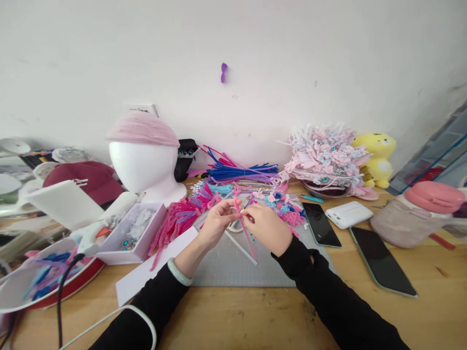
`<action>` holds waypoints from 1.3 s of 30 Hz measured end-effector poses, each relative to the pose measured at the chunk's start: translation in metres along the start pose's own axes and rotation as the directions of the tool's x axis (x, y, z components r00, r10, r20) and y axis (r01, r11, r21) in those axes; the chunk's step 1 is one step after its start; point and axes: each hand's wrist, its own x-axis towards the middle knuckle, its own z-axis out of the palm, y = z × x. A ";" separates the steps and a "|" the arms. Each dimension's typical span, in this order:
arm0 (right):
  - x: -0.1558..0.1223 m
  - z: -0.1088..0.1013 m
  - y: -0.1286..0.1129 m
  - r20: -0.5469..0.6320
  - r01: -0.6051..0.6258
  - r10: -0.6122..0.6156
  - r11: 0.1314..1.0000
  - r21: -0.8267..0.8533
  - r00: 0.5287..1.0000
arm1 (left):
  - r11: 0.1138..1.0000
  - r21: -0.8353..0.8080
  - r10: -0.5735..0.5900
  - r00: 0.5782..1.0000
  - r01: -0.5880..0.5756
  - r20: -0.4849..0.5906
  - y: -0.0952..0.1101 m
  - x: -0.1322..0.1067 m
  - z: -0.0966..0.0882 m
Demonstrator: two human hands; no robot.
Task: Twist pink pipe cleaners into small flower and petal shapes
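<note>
Figure. Two hands at the centre of a wooden table [233,316], above a grey mat [226,272]. The left hand [218,219] and right hand [267,227] meet fingertip to fingertip, each pinched tight on one pink pipe cleaner [248,241]. Its top pokes up toward 12 o'clock, and its free tail slants down toward 5 o'clock over the mat.

Risks, as judged:
- The pinch points sit very close together, so a slip of either grip could let the wire spring back or kink in the wrong spot.
- The cut wire tip near the fingertips may prick the skin.
- The loose tail hangs just above a white stick [239,247] and could knock it.
- A dropped pipe cleaner could be lost among the heap of pink pipe cleaners [175,223] at 9 o'clock.
- A wide sweep toward 3 o'clock could strike the dark phone [321,223].
</note>
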 end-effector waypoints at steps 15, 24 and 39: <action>0.004 -0.014 0.009 -0.083 -0.049 0.066 0.981 0.186 0.994 | 0.993 -0.101 -0.057 0.998 0.056 -0.009 -0.008 -0.007 0.011; 0.006 -0.028 0.029 0.617 -0.516 0.047 0.600 0.611 0.785 | 0.997 -0.043 -0.064 0.998 0.064 0.019 -0.014 -0.008 0.011; 0.006 0.014 0.011 0.522 -0.432 0.222 -0.350 0.831 0.823 | 0.972 -0.234 0.006 0.995 -0.030 -0.101 -0.015 -0.011 0.019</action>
